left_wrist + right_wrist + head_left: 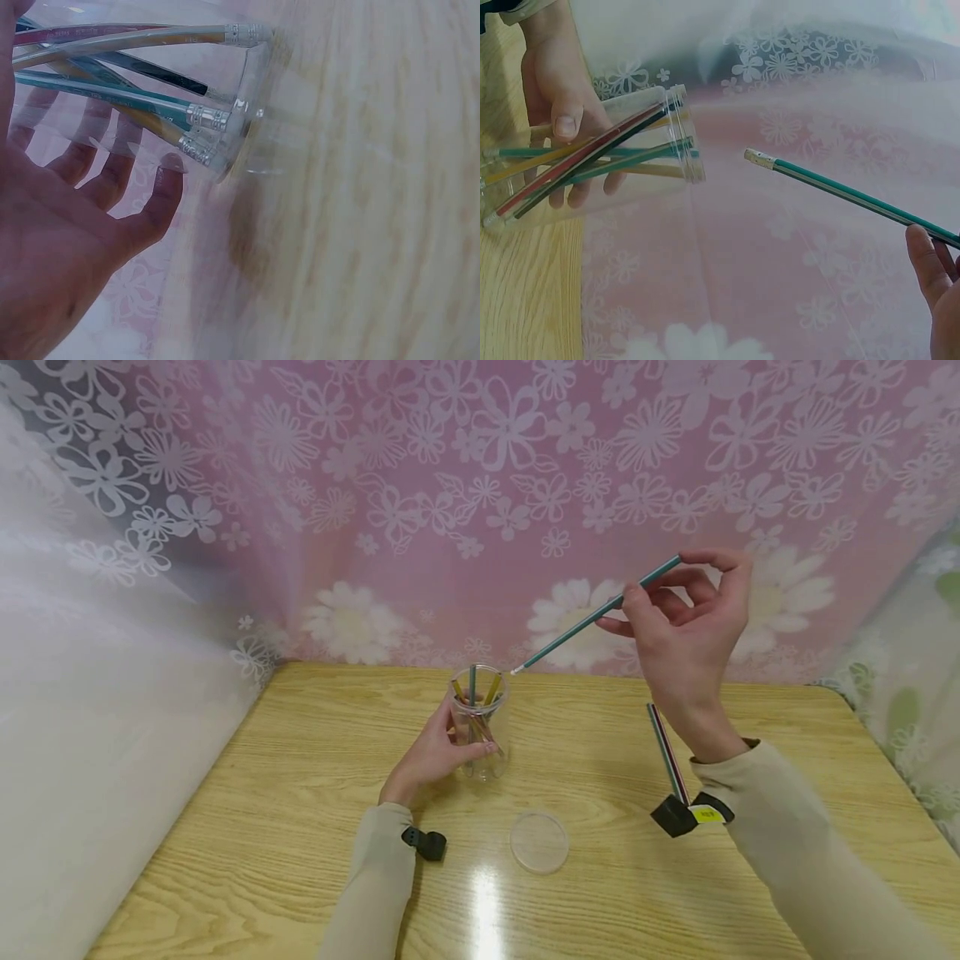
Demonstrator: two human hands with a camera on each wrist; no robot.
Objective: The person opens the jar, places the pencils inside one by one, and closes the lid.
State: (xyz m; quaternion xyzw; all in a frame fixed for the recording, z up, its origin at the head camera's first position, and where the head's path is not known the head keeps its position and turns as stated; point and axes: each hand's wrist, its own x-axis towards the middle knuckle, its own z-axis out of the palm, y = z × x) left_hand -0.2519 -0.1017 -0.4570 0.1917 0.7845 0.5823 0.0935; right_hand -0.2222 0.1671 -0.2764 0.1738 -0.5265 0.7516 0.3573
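Observation:
My left hand (429,762) grips a clear jar (486,767) that stands on the table, thumb on the near side and fingers behind. Several pencils (570,165) lean inside the jar, teal, yellow, red and dark, their eraser ends down at its bottom. Above and to the right, my right hand (696,639) pinches a teal pencil (577,628) between thumb and fingers. That pencil slants down to the left, and its white eraser end hovers just beside the jar's rim (695,139), apart from it.
A round clear lid (540,843) lies flat in front of the jar. Under my right wrist, a few striped pencils (666,750) lie on the wooden table (300,860). A pink flowered curtain (450,527) hangs behind the table's back edge.

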